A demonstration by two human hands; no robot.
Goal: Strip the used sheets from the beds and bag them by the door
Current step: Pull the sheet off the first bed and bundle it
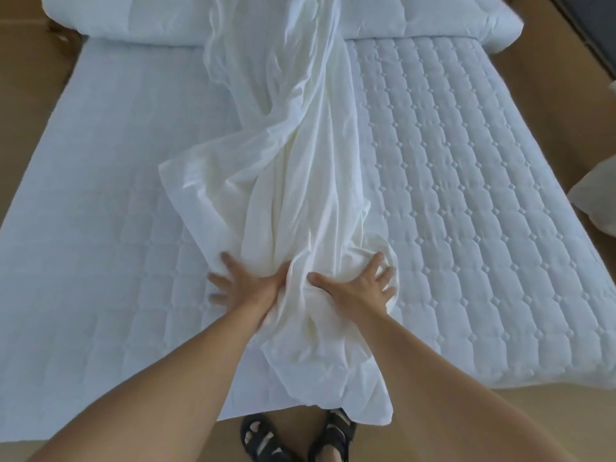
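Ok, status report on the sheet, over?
Left hand and right hand, fingers spread, press the bunched sheet at the mattress foot. Not bagged yet. Far end reaches the rolled duvet.

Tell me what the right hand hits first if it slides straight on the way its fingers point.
The right hand presses on the sheet; its fingers point ahead and rightward, so it would first push the bunched fold at its fingertips, then likely the bare quilted mattress beyond.

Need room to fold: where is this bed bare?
Bare quilted white mattress pad lies either side of the bunched white sheet, back to the rolled white duvet. The middle strip is crowded: sheet, left hand, right hand.
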